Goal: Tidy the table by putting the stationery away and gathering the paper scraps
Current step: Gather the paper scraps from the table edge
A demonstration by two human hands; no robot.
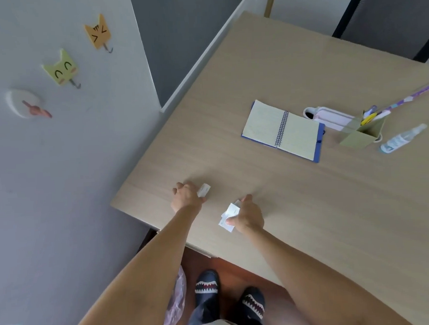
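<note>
Two hands on matte woodgrain table (290, 66), left hand (185, 196) pinching rectangular paper scrap (203, 189), right hand (248, 217) gripping flat white scraps (227, 216)

Pale wooden table (290, 66) against a grey-white wall (48, 183).
Two cat-faced hooks (62, 69) hang on the wall; a black mesh chair (389, 16) stands beyond; the floor (229, 271) is reddish-brown.

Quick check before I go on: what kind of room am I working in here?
Probably a home study or small office corner: a wooden desk with an open spiral notebook and a pen holder, a mesh chair behind it, cat-shaped hooks on the wall.
</note>
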